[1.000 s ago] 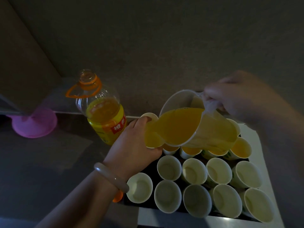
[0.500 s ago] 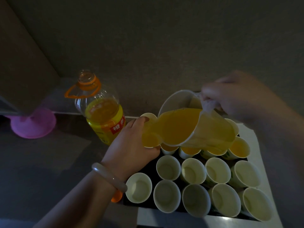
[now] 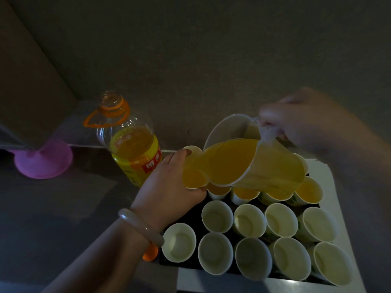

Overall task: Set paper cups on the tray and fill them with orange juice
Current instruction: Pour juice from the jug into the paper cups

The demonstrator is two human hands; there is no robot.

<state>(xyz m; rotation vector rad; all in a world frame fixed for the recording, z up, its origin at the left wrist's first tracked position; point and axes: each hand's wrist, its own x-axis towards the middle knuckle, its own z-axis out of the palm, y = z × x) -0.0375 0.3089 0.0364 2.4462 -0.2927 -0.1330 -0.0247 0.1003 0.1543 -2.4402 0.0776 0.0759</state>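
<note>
My right hand (image 3: 300,125) grips the handle of a clear pitcher (image 3: 254,161) of orange juice, tilted to the left with its spout over a paper cup (image 3: 193,178). My left hand (image 3: 169,187) holds that cup at the tray's far left; the cup is nearly full of juice. The dark tray (image 3: 188,212) carries several white paper cups. Those in the far row, such as one at the right (image 3: 309,190), hold juice. The two near rows, such as this cup (image 3: 216,215), look empty.
An open orange juice bottle (image 3: 131,142) with an orange ring handle stands left of the tray. A pink funnel (image 3: 42,159) lies upside down further left. An orange cap (image 3: 150,253) sits by my left wrist. A grey wall rises behind, and a white surface (image 3: 325,180) lies under the tray.
The juice level in the held cup has risen a little. Both hands and the tilted pitcher have stayed almost in place.
</note>
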